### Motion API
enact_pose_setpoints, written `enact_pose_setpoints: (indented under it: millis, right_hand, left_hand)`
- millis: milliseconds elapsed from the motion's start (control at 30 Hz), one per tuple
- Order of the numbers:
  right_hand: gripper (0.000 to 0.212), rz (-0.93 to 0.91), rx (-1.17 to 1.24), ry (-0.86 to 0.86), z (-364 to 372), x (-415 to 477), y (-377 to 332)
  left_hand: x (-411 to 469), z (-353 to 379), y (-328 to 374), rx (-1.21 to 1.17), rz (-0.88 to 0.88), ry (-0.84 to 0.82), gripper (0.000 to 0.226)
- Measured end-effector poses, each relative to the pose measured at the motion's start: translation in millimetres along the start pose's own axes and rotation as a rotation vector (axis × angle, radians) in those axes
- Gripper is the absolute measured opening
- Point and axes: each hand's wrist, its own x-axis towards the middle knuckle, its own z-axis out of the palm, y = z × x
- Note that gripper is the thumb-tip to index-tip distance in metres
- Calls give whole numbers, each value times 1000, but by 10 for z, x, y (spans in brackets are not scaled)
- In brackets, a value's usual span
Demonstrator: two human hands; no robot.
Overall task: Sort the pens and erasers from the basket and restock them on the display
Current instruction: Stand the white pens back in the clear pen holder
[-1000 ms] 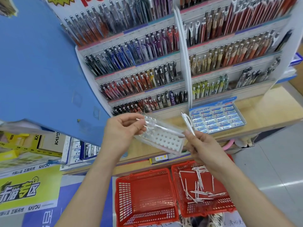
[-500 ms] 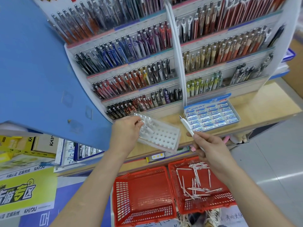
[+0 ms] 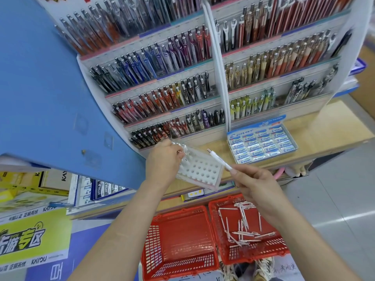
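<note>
Two hands up at the display. My left hand (image 3: pixel 163 162) grips the perforated pen tray (image 3: pixel 200 171); right hand (image 3: pixel 254 186) pinches a white pen (image 3: pixel 220 160), tip beside the tray. More pens lie in the right red basket (image 3: pixel 251 258); eraser box (image 3: pixel 261 144) on the shelf.

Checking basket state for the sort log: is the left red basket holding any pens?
No. The left red basket shows only bare mesh, while the loose white pens all lie in the right red basket.
</note>
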Motion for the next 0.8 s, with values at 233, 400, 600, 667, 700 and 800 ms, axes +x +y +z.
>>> enact_pose_setpoints:
  millis: [233,400,600,667,700,800]
  right_hand:
    - [26,-24,-27,-52,34,-46,-83]
    - [20,-109,-127,-136,43,-44,-109]
    - [52,-99,-86,-207,46,30,-21]
    - [64,-78,-31,-243,38,41,9]
    - [65,-69,-9,-264,43,37,11]
    - [60,-44,27,-279,77,28,13]
  left_hand:
    - [-91,-195,138,-259,-164,26,21]
    - [-279,-441,451,-1053,-352,-223,15]
    - [-363,-481,375,-1102,-316,-267,10]
    - [-377,-501,360,-1036,-279,-259,9]
    - [-385,-509,365,-1024,-275,-249,9]
    - [-400,-519,350,-1037,-321,-190,9]
